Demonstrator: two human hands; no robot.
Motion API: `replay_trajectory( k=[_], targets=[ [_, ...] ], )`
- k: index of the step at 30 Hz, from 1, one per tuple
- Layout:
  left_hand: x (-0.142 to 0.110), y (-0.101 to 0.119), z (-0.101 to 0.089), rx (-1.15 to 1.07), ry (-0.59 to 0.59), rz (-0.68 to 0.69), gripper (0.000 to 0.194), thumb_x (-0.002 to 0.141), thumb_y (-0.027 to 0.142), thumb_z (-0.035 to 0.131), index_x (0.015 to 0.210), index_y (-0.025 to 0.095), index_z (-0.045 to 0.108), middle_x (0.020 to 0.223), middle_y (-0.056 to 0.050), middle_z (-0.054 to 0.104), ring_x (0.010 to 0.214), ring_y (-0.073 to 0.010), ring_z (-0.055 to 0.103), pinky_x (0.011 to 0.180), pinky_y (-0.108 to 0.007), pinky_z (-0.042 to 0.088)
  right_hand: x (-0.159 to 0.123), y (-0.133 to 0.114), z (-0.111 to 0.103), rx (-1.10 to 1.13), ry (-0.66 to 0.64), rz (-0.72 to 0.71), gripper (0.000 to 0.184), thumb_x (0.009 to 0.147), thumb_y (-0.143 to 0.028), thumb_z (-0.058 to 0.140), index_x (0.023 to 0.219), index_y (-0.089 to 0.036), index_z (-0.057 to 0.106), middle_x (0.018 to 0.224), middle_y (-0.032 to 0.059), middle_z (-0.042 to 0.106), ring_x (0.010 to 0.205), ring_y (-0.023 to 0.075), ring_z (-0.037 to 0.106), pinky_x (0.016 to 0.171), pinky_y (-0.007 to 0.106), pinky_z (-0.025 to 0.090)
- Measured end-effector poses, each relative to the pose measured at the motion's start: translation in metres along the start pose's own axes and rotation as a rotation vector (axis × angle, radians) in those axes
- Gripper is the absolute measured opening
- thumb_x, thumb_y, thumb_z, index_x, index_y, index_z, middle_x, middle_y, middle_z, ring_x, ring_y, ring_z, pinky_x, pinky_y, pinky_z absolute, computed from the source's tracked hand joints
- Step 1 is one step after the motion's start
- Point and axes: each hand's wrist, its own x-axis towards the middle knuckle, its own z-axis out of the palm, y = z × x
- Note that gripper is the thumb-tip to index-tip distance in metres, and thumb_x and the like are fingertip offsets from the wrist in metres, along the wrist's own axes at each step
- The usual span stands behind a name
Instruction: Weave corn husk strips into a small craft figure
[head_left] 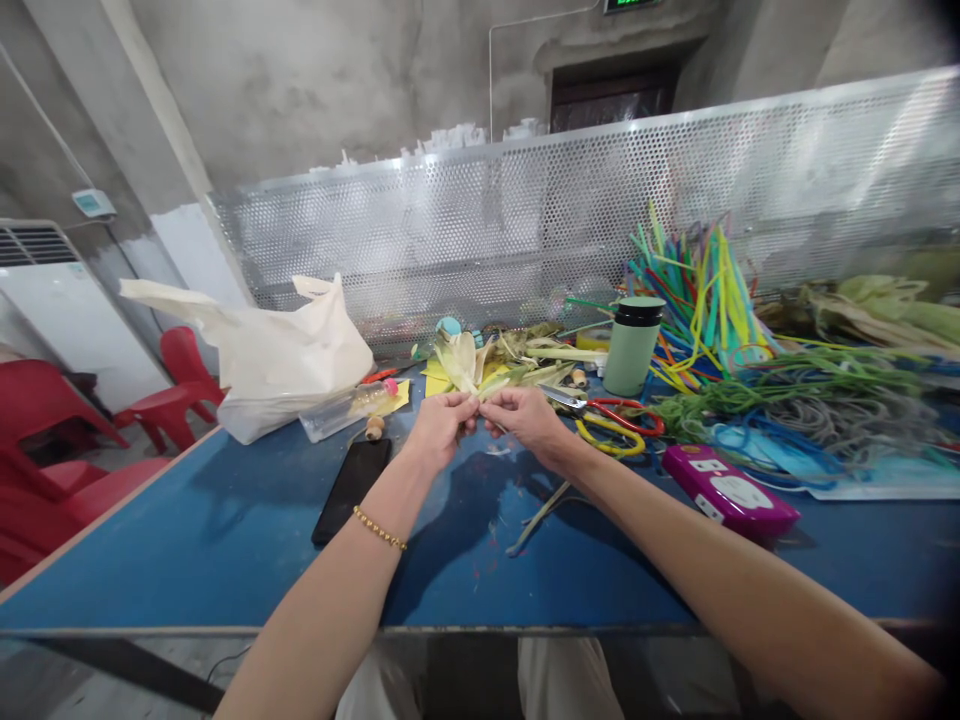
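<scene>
Over the table's middle, my left hand (pixel 444 428) and my right hand (pixel 529 425) meet fingertip to fingertip. Both are closed in a pinch at the base of a pale cream-green corn husk flower (pixel 459 362), whose petals fan out beyond the fingers. The exact grip on its stem is partly hidden. Just right of my right hand lie red-handled scissors (pixel 626 412), blades towards it, and yellow-handled scissors (pixel 611 440). Loose husk strips (pixel 551 372) lie behind the hands. A thin dry strip (pixel 536 520) rests below my right wrist.
Left on the blue table (pixel 195 540) are a black phone (pixel 352 488), a clear plastic case (pixel 349 410) and a white bag (pixel 289 350). Rightward stand a green cup (pixel 634 350), a purple box (pixel 731 492), green cords (pixel 795 390) and colourful strips (pixel 712 290). A perforated metal screen (pixel 450 220) runs behind.
</scene>
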Motion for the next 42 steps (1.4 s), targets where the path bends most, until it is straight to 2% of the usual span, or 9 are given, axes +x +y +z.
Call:
replay_trajectory(
  k=[8, 12, 15, 18, 21, 26, 30, 34, 42],
  targets=[
    [0.001, 0.003, -0.001, -0.072, 0.041, -0.051, 0.020, 0.066, 0.014, 0.082, 0.063, 0.009, 0.063, 0.054, 0.001, 0.051, 0.047, -0.0045, 0.041, 0.051, -0.021, 0.036, -0.002, 0.000, 0.002, -0.045, -0.005, 0.012, 0.029, 0.068, -0.042, 0.074, 0.061, -0.016, 0.062, 0.055, 0.0010, 0.062, 0.047, 0.0101, 0.053, 0.048, 0.024, 0.043],
    [0.002, 0.000, -0.003, 0.018, 0.007, -0.005, 0.026, 0.064, 0.020, 0.083, 0.057, 0.011, 0.059, 0.052, 0.002, 0.049, 0.046, -0.0050, 0.039, 0.048, -0.022, 0.028, 0.002, 0.001, -0.008, -0.018, 0.034, 0.039, 0.036, 0.071, -0.051, 0.072, 0.066, -0.016, 0.064, 0.065, 0.0033, 0.067, 0.056, 0.0111, 0.058, 0.050, 0.022, 0.042],
    [0.000, -0.002, -0.004, 0.115, -0.082, -0.022, 0.030, 0.061, 0.026, 0.084, 0.055, 0.012, 0.058, 0.051, 0.003, 0.045, 0.046, -0.0052, 0.036, 0.048, -0.023, 0.022, 0.007, 0.002, -0.018, 0.017, 0.089, 0.043, 0.042, 0.069, -0.057, 0.073, 0.068, -0.016, 0.064, 0.065, 0.0017, 0.064, 0.057, 0.0102, 0.056, 0.049, 0.021, 0.038],
    [-0.003, -0.001, -0.003, 0.152, -0.178, -0.061, 0.035, 0.057, 0.031, 0.087, 0.057, 0.011, 0.058, 0.053, 0.003, 0.043, 0.048, -0.0043, 0.033, 0.049, -0.023, 0.019, 0.011, 0.003, -0.023, 0.010, 0.015, 0.025, 0.040, 0.060, -0.052, 0.080, 0.066, -0.015, 0.064, 0.056, -0.0018, 0.058, 0.052, 0.0084, 0.050, 0.048, 0.021, 0.034],
    [-0.004, 0.001, -0.002, 0.133, -0.217, -0.097, 0.042, 0.054, 0.039, 0.089, 0.057, 0.012, 0.057, 0.054, 0.004, 0.041, 0.049, -0.0041, 0.031, 0.049, -0.024, 0.018, 0.011, 0.004, -0.021, -0.005, -0.008, 0.006, 0.036, 0.061, -0.047, 0.078, 0.063, -0.015, 0.063, 0.053, -0.0028, 0.056, 0.049, 0.0077, 0.047, 0.047, 0.021, 0.033],
    [-0.004, 0.001, 0.001, 0.106, -0.120, -0.111, 0.050, 0.055, 0.052, 0.088, 0.063, 0.013, 0.057, 0.053, 0.008, 0.033, 0.046, -0.0027, 0.023, 0.047, -0.024, 0.011, 0.009, 0.002, -0.016, 0.024, -0.022, -0.015, 0.028, 0.065, -0.039, 0.074, 0.060, -0.015, 0.060, 0.051, -0.0048, 0.052, 0.047, 0.0063, 0.044, 0.046, 0.021, 0.030],
    [-0.005, 0.001, 0.002, 0.102, -0.126, -0.126, 0.046, 0.054, 0.044, 0.090, 0.068, 0.013, 0.060, 0.054, 0.008, 0.034, 0.045, -0.0020, 0.022, 0.047, -0.024, 0.010, 0.010, 0.001, -0.017, 0.126, -0.074, 0.040, 0.027, 0.063, -0.037, 0.077, 0.063, -0.014, 0.063, 0.053, -0.0047, 0.054, 0.047, 0.0052, 0.043, 0.046, 0.021, 0.030],
    [-0.005, 0.001, 0.005, 0.102, -0.143, -0.165, 0.038, 0.055, 0.033, 0.089, 0.064, 0.013, 0.057, 0.056, 0.006, 0.041, 0.046, -0.0023, 0.027, 0.047, -0.023, 0.012, 0.012, 0.003, -0.018, 0.161, -0.053, 0.103, 0.031, 0.057, -0.039, 0.081, 0.063, -0.013, 0.065, 0.057, -0.0023, 0.058, 0.050, 0.0064, 0.046, 0.049, 0.021, 0.034],
    [-0.007, -0.002, 0.006, 0.119, -0.165, -0.182, 0.034, 0.055, 0.028, 0.087, 0.056, 0.012, 0.057, 0.050, 0.007, 0.036, 0.045, -0.0026, 0.025, 0.048, -0.025, 0.011, 0.009, 0.000, -0.014, 0.071, -0.023, 0.053, 0.028, 0.059, -0.039, 0.077, 0.061, -0.014, 0.064, 0.053, -0.0041, 0.055, 0.050, 0.0072, 0.044, 0.051, 0.023, 0.036]
  ],
)
